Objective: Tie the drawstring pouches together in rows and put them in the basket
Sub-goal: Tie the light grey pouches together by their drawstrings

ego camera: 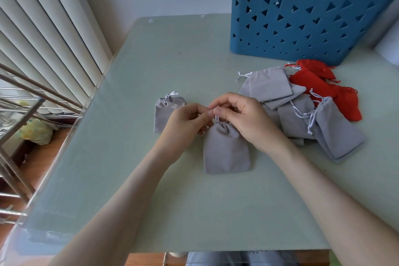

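Left hand [185, 124] and right hand [241, 114] pinched the white drawstring [217, 118] just beyond the mouth of the grey pouch [226, 151], which lay lengthwise toward the person. Left of that pouch, nearer the left hand, lay a second grey pouch [164, 114].

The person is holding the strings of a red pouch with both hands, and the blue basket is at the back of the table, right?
Not quite. In the head view, the pouch whose strings the left hand and right hand pinch is grey, not red. The blue basket does stand at the back of the table.
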`<action>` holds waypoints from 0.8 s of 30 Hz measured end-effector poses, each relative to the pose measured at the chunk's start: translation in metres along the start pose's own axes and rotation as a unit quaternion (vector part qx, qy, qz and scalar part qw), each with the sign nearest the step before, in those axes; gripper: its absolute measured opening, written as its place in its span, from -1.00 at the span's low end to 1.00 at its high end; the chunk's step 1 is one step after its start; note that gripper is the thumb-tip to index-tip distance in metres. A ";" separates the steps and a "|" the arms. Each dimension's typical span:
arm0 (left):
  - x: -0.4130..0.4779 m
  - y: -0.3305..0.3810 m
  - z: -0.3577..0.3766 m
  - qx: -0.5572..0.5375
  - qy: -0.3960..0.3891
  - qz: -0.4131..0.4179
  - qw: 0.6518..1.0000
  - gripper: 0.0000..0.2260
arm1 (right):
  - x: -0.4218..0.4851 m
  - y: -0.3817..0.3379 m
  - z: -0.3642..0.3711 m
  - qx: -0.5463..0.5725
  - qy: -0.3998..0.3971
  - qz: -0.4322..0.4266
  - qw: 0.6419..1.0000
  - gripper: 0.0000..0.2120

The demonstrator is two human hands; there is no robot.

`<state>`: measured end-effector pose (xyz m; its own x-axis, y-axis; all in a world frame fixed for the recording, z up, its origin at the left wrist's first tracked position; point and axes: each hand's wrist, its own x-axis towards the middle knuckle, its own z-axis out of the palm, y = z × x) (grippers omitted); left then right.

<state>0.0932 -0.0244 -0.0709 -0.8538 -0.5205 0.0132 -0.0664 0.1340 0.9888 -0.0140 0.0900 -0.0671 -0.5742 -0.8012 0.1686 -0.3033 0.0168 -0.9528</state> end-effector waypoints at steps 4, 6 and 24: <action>0.000 -0.001 -0.001 0.020 -0.019 0.001 1.000 -0.87 | 0.000 0.000 0.000 -0.008 0.021 -0.012 1.000 -0.79; -0.001 -0.001 -0.002 0.033 -0.033 -0.002 0.999 -0.87 | 0.000 -0.001 0.000 -0.042 0.039 -0.028 0.998 -0.78; -0.004 0.007 0.001 -0.076 -0.004 0.022 0.997 -0.83 | -0.001 0.005 -0.001 -0.051 -0.095 0.040 0.993 -0.82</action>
<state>0.0958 -0.0205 -0.0639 -0.8581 -0.5104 0.0565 0.0500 0.0264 0.9984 -0.0162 0.0912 -0.0715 -0.4482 -0.8933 0.0337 -0.3445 0.1378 -0.9286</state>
